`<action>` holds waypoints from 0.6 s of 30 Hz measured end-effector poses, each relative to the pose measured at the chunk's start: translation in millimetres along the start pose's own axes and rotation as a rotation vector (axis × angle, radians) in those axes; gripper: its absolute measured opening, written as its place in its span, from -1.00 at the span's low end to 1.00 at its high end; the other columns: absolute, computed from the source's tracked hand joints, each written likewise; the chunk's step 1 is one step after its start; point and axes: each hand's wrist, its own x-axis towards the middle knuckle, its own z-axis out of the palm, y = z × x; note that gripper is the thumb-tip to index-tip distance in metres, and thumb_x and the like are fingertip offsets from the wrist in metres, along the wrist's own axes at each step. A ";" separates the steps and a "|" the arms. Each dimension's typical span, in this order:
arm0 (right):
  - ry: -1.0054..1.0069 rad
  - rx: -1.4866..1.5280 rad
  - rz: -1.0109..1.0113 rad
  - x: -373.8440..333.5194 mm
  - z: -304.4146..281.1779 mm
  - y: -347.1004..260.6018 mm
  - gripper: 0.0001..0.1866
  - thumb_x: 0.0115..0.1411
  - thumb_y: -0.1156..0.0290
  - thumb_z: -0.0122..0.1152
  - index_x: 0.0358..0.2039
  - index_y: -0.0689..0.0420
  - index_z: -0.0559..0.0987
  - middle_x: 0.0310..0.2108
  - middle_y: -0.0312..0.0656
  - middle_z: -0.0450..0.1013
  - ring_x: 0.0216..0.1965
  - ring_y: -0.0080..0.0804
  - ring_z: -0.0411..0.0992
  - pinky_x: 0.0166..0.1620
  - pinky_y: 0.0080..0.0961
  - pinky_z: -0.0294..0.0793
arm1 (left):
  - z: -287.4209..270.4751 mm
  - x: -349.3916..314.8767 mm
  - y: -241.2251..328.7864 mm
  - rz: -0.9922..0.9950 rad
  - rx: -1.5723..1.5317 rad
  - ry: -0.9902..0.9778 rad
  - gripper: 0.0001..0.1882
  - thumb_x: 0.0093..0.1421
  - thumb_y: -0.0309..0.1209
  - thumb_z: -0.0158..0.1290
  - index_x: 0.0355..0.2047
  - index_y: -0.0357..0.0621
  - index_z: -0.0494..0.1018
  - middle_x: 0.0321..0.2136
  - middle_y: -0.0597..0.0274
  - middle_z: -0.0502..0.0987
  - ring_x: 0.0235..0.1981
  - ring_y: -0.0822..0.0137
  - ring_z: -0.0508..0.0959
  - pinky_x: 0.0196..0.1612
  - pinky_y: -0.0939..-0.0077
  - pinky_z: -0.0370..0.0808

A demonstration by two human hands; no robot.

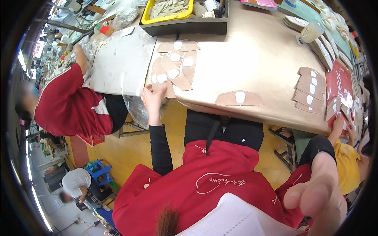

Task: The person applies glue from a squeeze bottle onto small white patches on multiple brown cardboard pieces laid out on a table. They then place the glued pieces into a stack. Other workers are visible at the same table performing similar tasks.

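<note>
My left hand (152, 100) is at the table's front edge, palm up, with thumb and fingers apart and nothing seen in it. Its thumb is beside the lowest corner of a loose cluster of tan pieces (186, 78), each with a white patch; I cannot tell whether they touch. My right hand (321, 194) is raised very close to the camera at the lower right, large and blurred, fingertips bunched toward me. Whether it grips anything is hidden. A single curved tan piece (252, 99) with a white patch lies at the front edge before me.
A black box (185, 29) at the back holds a yellow tray (147, 17) of small pale pieces. An overlapping row of tan pieces (309, 92) and a bottle (312, 32) stand right. Co-workers in red (71, 106) and yellow (347, 165) sit either side.
</note>
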 end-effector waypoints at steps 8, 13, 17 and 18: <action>-0.054 0.020 -0.030 -3.2 -8.6 1.2 -0.55 0.25 0.15 0.12 0.10 0.06 0.51 -0.01 -0.09 0.35 -0.01 -0.08 0.29 0.07 -0.27 0.30 | 10.6 3.8 -4.3 0.043 -0.018 0.040 -0.22 -0.12 -0.22 0.36 0.08 -0.26 0.32 -0.02 -0.10 0.36 0.12 -0.03 0.29 0.20 0.20 0.25; -0.100 0.026 -0.003 -10.0 -18.4 19.1 -0.53 0.25 0.11 0.13 0.09 0.10 0.51 0.04 -0.04 0.33 0.03 -0.05 0.29 0.10 -0.23 0.29 | 9.7 17.2 -6.9 -0.021 -0.157 -0.013 -0.22 -0.19 -0.28 0.38 0.05 -0.33 0.35 -0.07 -0.16 0.49 -0.01 0.00 0.51 0.05 0.26 0.41; -0.127 0.039 0.009 -12.9 -21.0 21.1 -0.51 0.25 0.09 0.13 0.08 0.13 0.52 0.08 0.00 0.32 0.07 -0.02 0.30 0.12 -0.21 0.28 | 3.9 26.3 -7.2 -0.060 -0.205 -0.141 -0.32 -0.18 -0.28 0.35 -0.04 -0.36 0.42 -0.21 -0.15 0.59 -0.10 0.03 0.59 -0.03 0.27 0.47; -0.134 0.039 0.016 -14.3 -23.0 22.7 -0.50 0.25 0.08 0.13 0.08 0.13 0.52 0.09 0.01 0.32 0.07 -0.01 0.30 0.13 -0.20 0.28 | 2.6 25.0 -7.3 -0.049 -0.187 -0.156 -0.34 -0.17 -0.28 0.34 -0.07 -0.37 0.43 -0.24 -0.14 0.61 -0.12 0.03 0.60 -0.05 0.27 0.48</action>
